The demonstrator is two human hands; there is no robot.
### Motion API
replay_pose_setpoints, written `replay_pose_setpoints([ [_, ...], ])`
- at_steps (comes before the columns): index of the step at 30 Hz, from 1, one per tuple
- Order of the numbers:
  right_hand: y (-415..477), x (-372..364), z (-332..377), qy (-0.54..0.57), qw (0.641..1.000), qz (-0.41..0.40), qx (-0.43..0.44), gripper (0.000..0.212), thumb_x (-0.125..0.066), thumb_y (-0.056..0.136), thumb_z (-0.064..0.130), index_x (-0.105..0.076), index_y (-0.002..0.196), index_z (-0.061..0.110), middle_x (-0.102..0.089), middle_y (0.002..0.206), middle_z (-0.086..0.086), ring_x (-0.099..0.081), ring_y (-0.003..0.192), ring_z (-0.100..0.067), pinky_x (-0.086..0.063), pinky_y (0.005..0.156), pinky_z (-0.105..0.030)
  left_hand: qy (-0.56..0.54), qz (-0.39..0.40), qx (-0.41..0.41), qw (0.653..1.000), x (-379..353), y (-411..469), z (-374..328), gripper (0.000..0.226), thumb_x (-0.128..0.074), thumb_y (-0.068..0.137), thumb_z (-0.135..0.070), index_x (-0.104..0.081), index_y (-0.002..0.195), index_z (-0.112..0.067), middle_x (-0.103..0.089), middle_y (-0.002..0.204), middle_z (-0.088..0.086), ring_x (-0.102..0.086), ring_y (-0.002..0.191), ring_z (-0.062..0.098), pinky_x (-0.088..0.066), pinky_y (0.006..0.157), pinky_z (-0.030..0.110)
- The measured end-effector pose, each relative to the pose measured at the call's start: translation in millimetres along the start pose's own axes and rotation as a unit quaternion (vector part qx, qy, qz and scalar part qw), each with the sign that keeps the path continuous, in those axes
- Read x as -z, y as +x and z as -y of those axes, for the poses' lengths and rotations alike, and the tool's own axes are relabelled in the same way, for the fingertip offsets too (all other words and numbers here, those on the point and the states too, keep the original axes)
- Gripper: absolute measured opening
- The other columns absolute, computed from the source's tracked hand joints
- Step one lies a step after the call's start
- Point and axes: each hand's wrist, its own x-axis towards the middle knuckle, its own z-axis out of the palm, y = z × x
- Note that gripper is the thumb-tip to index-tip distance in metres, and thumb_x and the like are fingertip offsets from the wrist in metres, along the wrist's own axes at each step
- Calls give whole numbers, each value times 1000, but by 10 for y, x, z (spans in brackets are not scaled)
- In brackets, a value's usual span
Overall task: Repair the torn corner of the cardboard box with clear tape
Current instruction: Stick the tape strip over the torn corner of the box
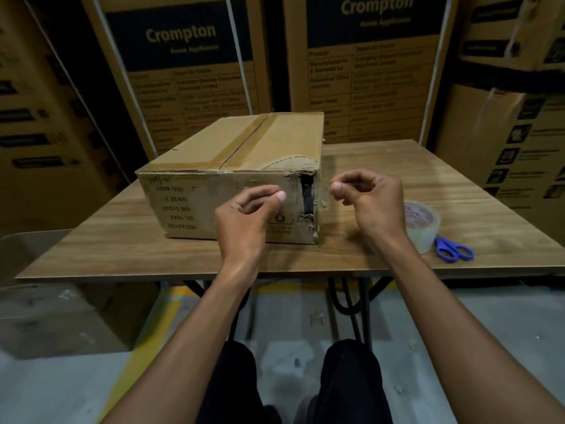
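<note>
A brown cardboard box lies on the wooden table, its printing upside down to me. Its near right corner is torn, with a dark vertical gap and ragged edges. My left hand is in front of the box's near face, just left of the tear, with thumb and fingers pinched. My right hand is just right of the corner, pinched the same way. A faint strip of clear tape stretches between the two hands across the tear.
A roll of clear tape stands on the table to the right of my right hand, with blue-handled scissors beside it near the front edge. Tall printed cartons wall in the back and sides. My knees are under the table's front edge.
</note>
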Motion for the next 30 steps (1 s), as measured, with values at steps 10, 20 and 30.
replay_pose_setpoints([
  [10, 80, -68, 14, 12, 999, -17, 44, 20, -78, 84, 6, -74, 82, 26, -76, 81, 6, -72, 74, -5, -60, 73, -22, -37, -32, -31, 998, -71, 95, 84, 12, -82, 86, -13, -80, 98, -16, -82, 93, 1, -76, 88, 12, -59, 82, 24],
  [20, 114, -86, 29, -1, 998, -20, 52, 19, -77, 85, 7, -73, 83, 26, -75, 83, 7, -70, 74, 1, -58, 73, -19, -34, -50, -54, 997, -111, 124, 111, 11, -82, 86, -13, -81, 97, -16, -81, 89, -1, -74, 83, 9, -60, 79, 25],
  [30, 120, -114, 12, -33, 997, -31, 70, 20, -78, 85, 8, -74, 87, 27, -74, 84, 11, -71, 78, -2, -61, 76, -24, 4, -97, -102, 990, -186, 48, 144, 23, -85, 82, -12, -79, 104, -16, -79, 92, -8, -76, 87, 4, -59, 76, 18],
])
